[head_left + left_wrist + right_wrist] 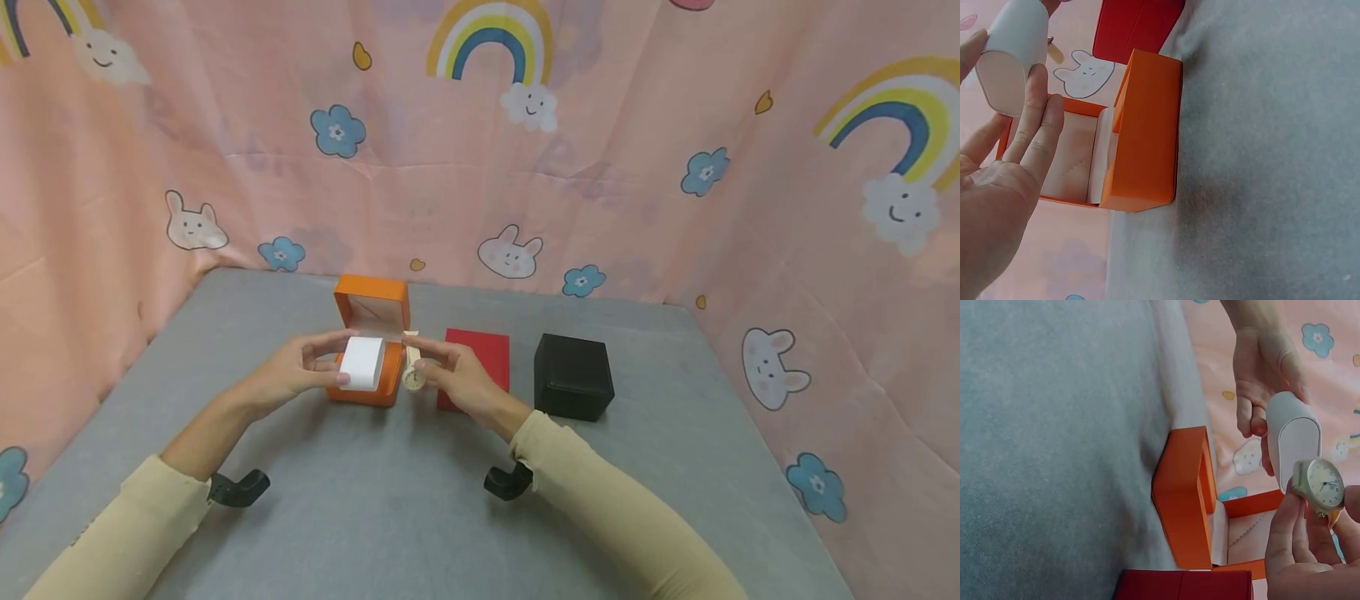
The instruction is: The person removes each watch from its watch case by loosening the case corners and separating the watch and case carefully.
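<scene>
Three boxes (371, 287) (487, 350) (573, 371), one watch (412, 380), one white cushion (362, 363), two hands (288, 371) (468, 382).

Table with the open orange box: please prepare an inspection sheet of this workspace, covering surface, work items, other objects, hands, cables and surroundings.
Surface: grey cloth-like table covering, with folds seen near the box.
Orange box: standing open, lid raised.
White cushion: held up, apart from the box.
Watch: pale, round dial facing the right wrist camera.
Clutter: red box right of the orange one; black box further right.
Left hand: holds the cushion with its fingers.
Right hand: pinches the watch at its fingertips.
Cables: nothing seen.
Surroundings: pink curtain with rainbows, rabbits and flowers, behind and beside the table.
</scene>
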Available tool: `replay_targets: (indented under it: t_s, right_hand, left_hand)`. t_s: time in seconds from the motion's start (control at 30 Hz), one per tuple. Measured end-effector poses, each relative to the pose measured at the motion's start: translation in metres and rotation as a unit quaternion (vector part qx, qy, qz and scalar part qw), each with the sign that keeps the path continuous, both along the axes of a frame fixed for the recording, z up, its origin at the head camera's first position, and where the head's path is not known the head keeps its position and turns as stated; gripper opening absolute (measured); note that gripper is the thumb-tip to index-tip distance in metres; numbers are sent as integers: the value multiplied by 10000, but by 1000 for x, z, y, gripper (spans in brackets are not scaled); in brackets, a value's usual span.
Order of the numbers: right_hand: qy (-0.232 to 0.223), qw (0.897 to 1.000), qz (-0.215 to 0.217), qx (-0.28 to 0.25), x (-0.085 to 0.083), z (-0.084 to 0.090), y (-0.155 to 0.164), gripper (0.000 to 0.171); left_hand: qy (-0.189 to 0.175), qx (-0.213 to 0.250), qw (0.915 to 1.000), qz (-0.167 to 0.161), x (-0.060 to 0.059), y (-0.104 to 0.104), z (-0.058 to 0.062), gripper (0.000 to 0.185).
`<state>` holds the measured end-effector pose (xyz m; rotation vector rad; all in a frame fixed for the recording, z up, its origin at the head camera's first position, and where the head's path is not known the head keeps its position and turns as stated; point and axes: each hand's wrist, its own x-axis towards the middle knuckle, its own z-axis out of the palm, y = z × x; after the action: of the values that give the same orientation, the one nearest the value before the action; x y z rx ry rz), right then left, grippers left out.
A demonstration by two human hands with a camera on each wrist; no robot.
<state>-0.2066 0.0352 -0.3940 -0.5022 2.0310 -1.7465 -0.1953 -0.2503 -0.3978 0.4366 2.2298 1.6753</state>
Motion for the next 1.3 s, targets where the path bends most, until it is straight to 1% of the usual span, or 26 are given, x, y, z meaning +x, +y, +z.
replay_targets:
  t_s: [0.07, 0.17, 0.4, 0.57, 0.73, 0.83, 0.97, 1.13, 1.3]
  right_hand:
    - [125, 9998, -40, 148, 1, 0, 1, 45]
    - [256, 9994, -24, 218, 3, 1, 1, 45]
    - [410, 9989, 116, 172, 4, -1, 2, 47]
    - [331, 9992, 194, 62, 5, -4, 3, 47]
    - [185, 9998, 99, 2, 8, -5, 3, 48]
    - [139, 9998, 77, -118, 10, -6, 3, 50]
    - [205, 9995, 62, -249, 13, -7, 2, 53]
    - [252, 9994, -61, -232, 18, -10, 0, 52]
    - [199, 9992, -234, -274, 22, -16, -3, 51]
  left_hand:
    - [14, -5, 10000, 3, 0, 0, 0, 76]
    - [51, -13, 10000, 4, 0, 0, 0, 76]
    - [87, -20, 10000, -19, 0, 1, 0, 75]
    - [109, -97, 9999, 0, 0, 2, 0, 74]
    - [183, -218, 9996, 2, 0, 2, 1, 74]
    - [187, -179, 9997, -31, 0, 2, 1, 73]
    - [169, -93, 9998, -89, -1, 1, 1, 73]
    - [112, -45, 9999, -88, -1, 0, 1, 74]
    - [98, -70, 9999, -93, 1, 0, 1, 76]
